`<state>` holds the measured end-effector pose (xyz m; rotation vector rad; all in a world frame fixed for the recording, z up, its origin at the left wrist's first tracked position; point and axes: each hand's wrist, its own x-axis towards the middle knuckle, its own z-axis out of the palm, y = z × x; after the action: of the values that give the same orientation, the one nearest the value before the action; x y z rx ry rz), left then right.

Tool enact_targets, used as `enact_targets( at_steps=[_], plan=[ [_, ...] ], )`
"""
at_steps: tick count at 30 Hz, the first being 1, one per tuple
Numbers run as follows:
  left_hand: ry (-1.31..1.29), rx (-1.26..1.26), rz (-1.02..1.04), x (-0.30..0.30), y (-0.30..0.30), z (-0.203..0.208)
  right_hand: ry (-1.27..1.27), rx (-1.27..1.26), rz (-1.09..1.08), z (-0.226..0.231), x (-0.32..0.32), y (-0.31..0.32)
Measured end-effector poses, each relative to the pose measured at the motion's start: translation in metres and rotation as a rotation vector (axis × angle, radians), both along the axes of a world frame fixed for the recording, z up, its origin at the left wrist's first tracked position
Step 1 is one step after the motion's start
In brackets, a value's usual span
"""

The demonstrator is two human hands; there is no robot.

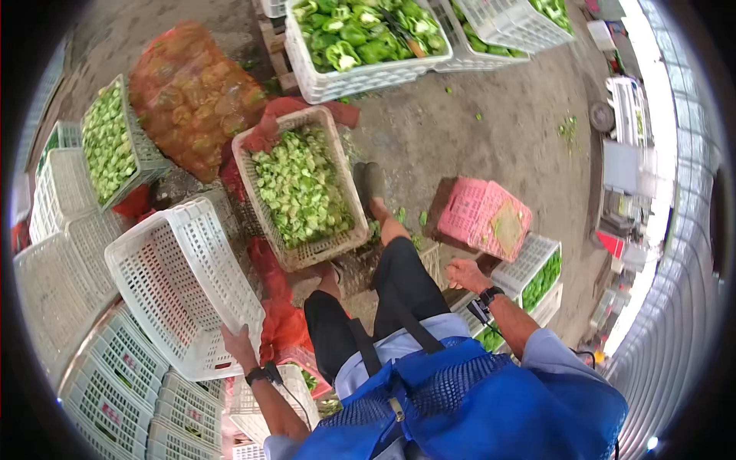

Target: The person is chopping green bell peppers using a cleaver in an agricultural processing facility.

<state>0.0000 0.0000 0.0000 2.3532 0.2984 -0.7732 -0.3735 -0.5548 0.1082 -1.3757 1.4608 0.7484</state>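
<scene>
My left hand [241,346] is closed on the rim of a tilted white plastic crate [218,257], which has slotted walls and no visible contents. My right hand [464,274] is off to the right, its fingers curled in and nothing visible in them. A pink upturned crate [479,211] is the nearest thing beyond that hand. In front of my legs stands a dirty off-white crate [257,188] with pale green cut vegetable pieces [299,188] in it. Red mesh netting [276,284] lies between this crate and the tilted one.
A full orange mesh sack [192,100] stands at the far left, beside a crate of green pieces [109,142]. White crates of green peppers [368,34] stand ahead. Stacked white crates [115,383] line the near left. More pepper crates [537,264] sit by my right arm.
</scene>
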Motion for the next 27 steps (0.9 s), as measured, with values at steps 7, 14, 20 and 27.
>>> enact_targets(
  at_steps=[7,14,20,27],
  plan=[
    [-0.328,0.135,0.306,-0.004,-0.095,0.082,-0.281,-0.185,0.198,-0.050,0.150,-0.177],
    [0.015,-0.468,0.366,0.040,-0.328,0.048,-0.250,-0.905,0.542,-0.118,0.273,-0.389],
    [0.045,-0.620,0.098,0.196,-0.581,-0.004,-0.183,-1.210,0.522,-0.163,0.335,-0.558],
    [0.129,-0.496,-0.127,0.276,-0.660,-0.095,-0.391,-0.576,0.015,-0.196,0.376,-0.587]
  ],
)
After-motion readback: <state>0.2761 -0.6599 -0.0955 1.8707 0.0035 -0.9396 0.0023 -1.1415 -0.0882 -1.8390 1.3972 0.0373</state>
